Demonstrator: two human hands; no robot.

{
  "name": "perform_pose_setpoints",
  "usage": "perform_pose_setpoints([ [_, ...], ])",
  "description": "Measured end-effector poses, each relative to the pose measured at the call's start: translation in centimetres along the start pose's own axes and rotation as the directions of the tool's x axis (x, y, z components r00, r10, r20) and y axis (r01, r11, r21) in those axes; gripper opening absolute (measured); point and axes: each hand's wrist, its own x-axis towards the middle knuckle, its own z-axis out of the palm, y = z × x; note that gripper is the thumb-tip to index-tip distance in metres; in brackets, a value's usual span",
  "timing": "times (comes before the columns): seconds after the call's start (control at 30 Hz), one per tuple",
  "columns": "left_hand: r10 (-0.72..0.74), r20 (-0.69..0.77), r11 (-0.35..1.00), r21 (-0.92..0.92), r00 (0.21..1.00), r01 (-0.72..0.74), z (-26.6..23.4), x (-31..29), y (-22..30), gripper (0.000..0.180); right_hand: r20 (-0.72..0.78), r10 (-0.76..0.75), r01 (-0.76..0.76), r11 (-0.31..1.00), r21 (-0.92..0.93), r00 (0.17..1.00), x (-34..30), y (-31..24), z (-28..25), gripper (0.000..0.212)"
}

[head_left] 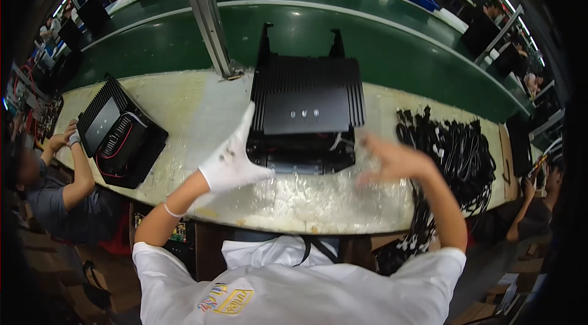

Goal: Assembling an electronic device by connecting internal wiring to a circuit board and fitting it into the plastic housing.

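In front of me on the bench lies a black finned metal housing (306, 101), with two bracket arms pointing away from me and an open near end where cable shows. My left hand (233, 154), in a stained white glove, is at the housing's left side. Its fingers stretch up along the edge and its thumb points right, near the front corner; whether it presses on the metal I cannot tell. My right hand (392, 156), bare and blurred by motion, is just off the right front corner with fingers apart, and nothing shows in it.
A heap of black cables (453, 153) covers the bench's right part and hangs over its front edge. At left a co-worker's hands (70, 134) touch a similar black housing (119, 135). A metal post (208, 18) rises behind the bench, before a green conveyor belt (392, 43).
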Motion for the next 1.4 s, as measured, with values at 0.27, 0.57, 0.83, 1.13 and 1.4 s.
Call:
perform_pose_setpoints([
  [0.27,0.135,-0.12,0.988,0.086,0.984,-0.125,1.6,9.1,-4.7,0.08,-0.381,-0.1,0.126,0.991,0.044,0.919,4.9,2.1,0.9,0.045],
  [0.57,0.218,-0.15,0.949,0.265,0.965,-0.173,2.1,30.8,-8.0,0.077,-0.749,0.079,0.062,0.985,0.159,0.658,15.2,16.4,-7.3,0.047],
  [0.83,0.169,-0.231,0.981,0.13,0.958,-0.142,2.2,29.7,-5.4,0.085,-0.715,0.199,-0.485,0.847,-0.219,0.67,13.8,11.3,-6.1,0.033],
  [1.13,0.382,-0.582,0.905,0.394,0.718,-0.162,-8.4,5.4,0.4,0.078,-0.336,-0.698,0.673,0.71,-0.209,0.632,25.7,-13.4,5.9,0.061],
  [1.4,0.158,-0.901,0.718,0.385,0.404,0.579,-21.0,-9.2,-12.5,0.069,-0.529,-0.403,0.574,0.793,0.205,0.747,41.5,-25.4,13.5,0.042],
])
